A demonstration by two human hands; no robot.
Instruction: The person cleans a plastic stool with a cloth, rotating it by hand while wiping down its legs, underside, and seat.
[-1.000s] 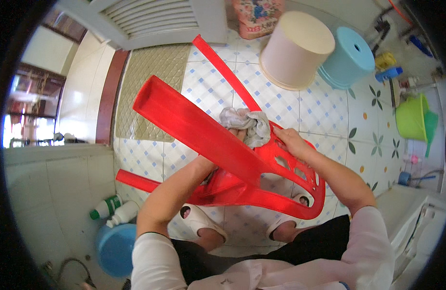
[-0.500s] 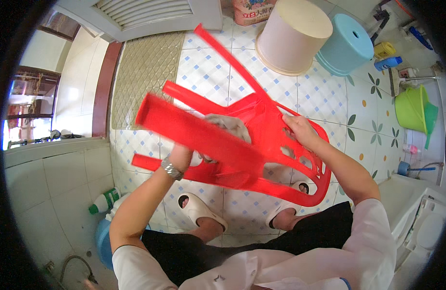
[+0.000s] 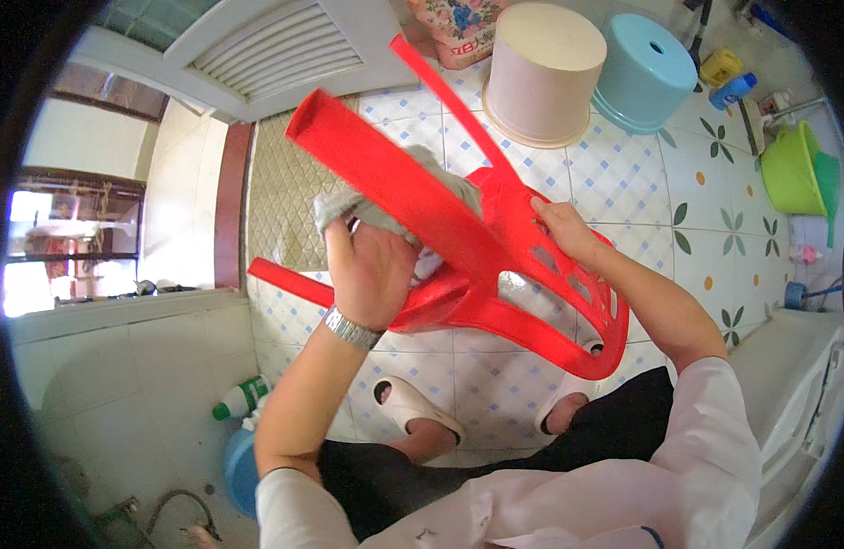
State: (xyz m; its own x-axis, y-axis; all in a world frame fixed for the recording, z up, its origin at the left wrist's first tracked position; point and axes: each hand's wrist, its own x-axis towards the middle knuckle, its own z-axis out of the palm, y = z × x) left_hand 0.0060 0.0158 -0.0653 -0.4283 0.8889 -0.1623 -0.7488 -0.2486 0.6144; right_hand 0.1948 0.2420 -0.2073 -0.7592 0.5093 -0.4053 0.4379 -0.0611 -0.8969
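Observation:
A red plastic chair (image 3: pixel 495 274) is held tipped over above the tiled floor, legs pointing up and to the left. My left hand (image 3: pixel 372 270), with a metal watch on the wrist, grips a grey cloth (image 3: pixel 358 206) pressed against a chair leg. My right hand (image 3: pixel 564 229) holds the chair by its seat edge near the slotted backrest. My feet in white slippers (image 3: pixel 413 407) stand below the chair.
A beige upturned bucket (image 3: pixel 541 73) and a light blue stool (image 3: pixel 646 69) stand at the back, a green basin (image 3: pixel 793 169) at the right. A green-capped bottle (image 3: pixel 239 400) and a blue bucket (image 3: pixel 241 471) sit at lower left. A white louvred door (image 3: pixel 257 50) stands behind.
The chair has been turned and raised, its legs swinging up and left. My left hand has moved with the cloth from under the seat up onto a leg.

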